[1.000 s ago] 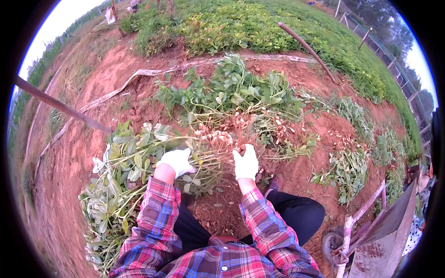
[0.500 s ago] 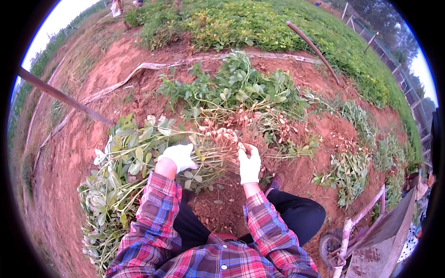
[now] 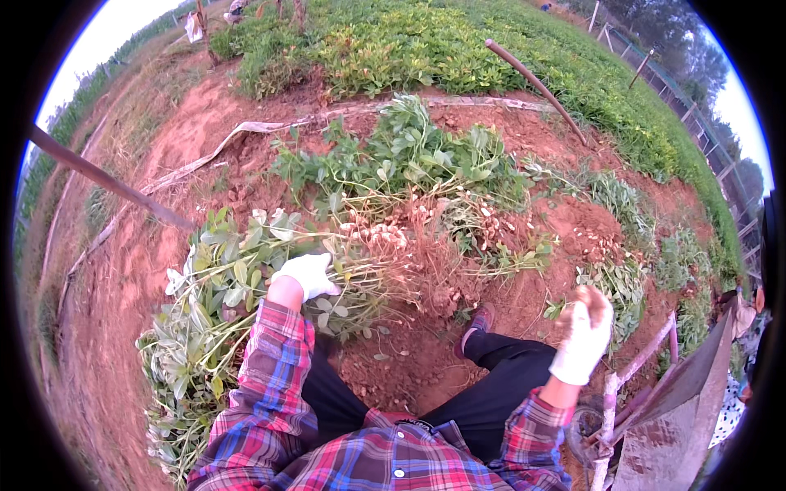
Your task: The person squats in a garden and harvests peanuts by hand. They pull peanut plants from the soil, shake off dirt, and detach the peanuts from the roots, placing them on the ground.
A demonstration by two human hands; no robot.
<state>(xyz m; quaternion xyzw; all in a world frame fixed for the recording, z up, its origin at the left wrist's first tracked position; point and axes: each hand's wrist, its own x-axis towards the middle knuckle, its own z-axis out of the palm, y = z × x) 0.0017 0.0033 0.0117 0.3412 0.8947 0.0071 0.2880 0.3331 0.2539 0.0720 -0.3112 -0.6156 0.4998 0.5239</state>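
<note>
Your left hand point(image 3: 307, 277), in a white glove, is closed around the stems of a bunch of peanut plants point(image 3: 374, 278), whose thin root ends point right and whose leaves run into a leafy pile point(image 3: 192, 352) on the bunch's left. Your right hand point(image 3: 583, 337), gloved too, is well to the right of the bunch and apart from it, fingers curled; they are blurred, so I cannot tell whether they grip anything. A cluster of peanuts point(image 3: 377, 235) lies just beyond the bunch's stems, and a heap of green plants point(image 3: 417, 155) spreads farther beyond the bunch. Loose peanuts point(image 3: 602, 244) sit on reddish soil far right of the bunch, while your dark trousers point(image 3: 491, 401) are on its near side
</note>
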